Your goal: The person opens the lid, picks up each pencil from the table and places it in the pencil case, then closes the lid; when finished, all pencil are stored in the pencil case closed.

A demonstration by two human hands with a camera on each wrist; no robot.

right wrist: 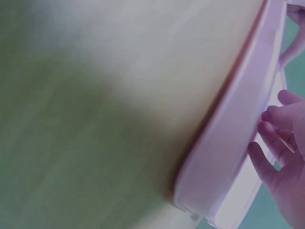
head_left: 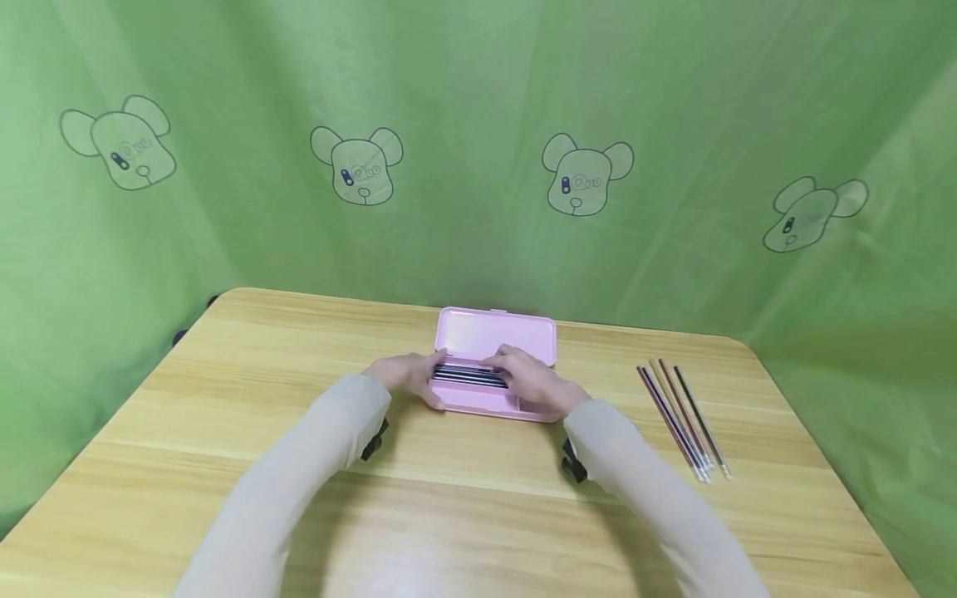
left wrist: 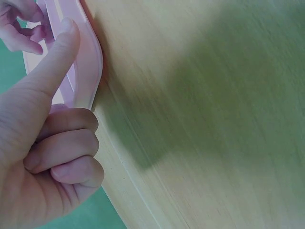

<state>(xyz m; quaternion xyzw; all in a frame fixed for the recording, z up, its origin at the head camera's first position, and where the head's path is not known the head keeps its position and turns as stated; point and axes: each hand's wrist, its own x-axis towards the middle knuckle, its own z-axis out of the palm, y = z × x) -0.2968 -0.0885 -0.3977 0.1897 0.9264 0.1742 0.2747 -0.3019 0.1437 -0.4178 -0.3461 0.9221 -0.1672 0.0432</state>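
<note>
A pink pencil case (head_left: 478, 399) lies on the table with its lid (head_left: 497, 334) tipped back. Several dark pencils (head_left: 469, 375) lie side by side in its long compartment. My left hand (head_left: 407, 372) grips the case's left end, its thumb along the front wall and other fingers curled, as the left wrist view shows. Over the case's right part, my right hand (head_left: 532, 378) reaches in with its fingertips at the right ends of the pencils. In the right wrist view its fingers (right wrist: 271, 138) are loosely bent and spread, with nothing visibly pinched.
On the right of the wooden table (head_left: 463, 515) lie several loose pencils, a dark one (head_left: 701, 422) outermost. A green curtain (head_left: 463, 249) with printed bear faces hangs behind the table and along its sides.
</note>
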